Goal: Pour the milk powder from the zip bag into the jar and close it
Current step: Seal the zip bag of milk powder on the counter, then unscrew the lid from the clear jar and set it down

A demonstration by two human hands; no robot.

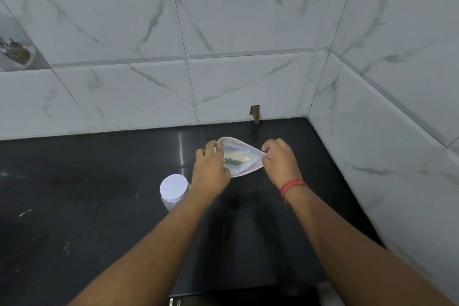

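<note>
A clear zip bag [239, 156] is held above the black counter [87, 206], its mouth spread wide toward me, with pale powder showing inside. My left hand [211, 169] grips the bag's left rim. My right hand [282, 160] pinches the right corner of the mouth. A clear plastic jar [173, 190] with a white lid on it stands on the counter just left of my left wrist, partly hidden by my forearm.
White marble-pattern tiled walls [223, 57] close the counter at the back and the right, forming a corner. A small notch [255, 113] sits in the back wall at counter level. The counter's front edge runs near the bottom of the view.
</note>
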